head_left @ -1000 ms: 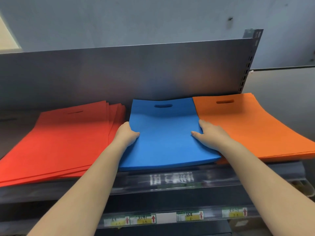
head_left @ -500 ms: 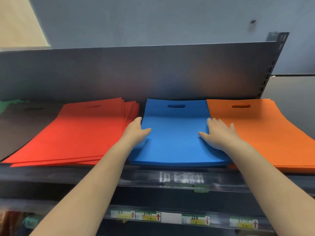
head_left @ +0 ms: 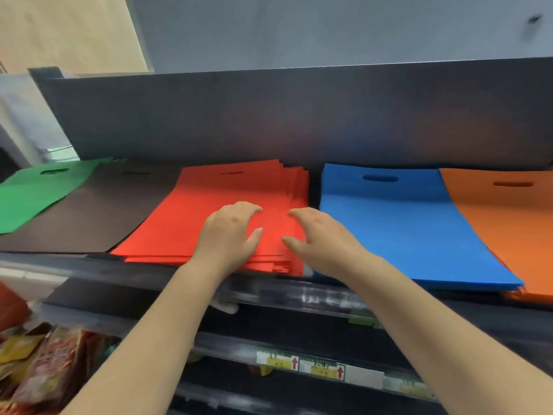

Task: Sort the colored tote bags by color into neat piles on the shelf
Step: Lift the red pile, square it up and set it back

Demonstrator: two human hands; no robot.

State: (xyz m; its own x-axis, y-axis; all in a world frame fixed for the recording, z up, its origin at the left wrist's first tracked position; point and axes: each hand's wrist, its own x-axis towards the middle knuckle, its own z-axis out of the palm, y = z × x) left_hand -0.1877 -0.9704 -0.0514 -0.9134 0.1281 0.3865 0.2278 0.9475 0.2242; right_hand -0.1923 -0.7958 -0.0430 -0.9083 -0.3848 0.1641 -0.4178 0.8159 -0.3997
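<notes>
Both your hands have moved off the flat blue fabric tote pile [head_left: 410, 229] onto the fanned stack of red fabric tote bags [head_left: 209, 211] beside it on the dark metal shelf [head_left: 119, 266]. Left hand [head_left: 230, 235] and right hand [head_left: 317, 238] hang loosely curled over it, gripping nothing.

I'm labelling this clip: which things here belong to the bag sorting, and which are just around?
Job: fanned red tote pile, blue tote pile, orange tote pile, green tote, dark brown tote, left hand, right hand.

Around: snack packets, yellow price tags.
</notes>
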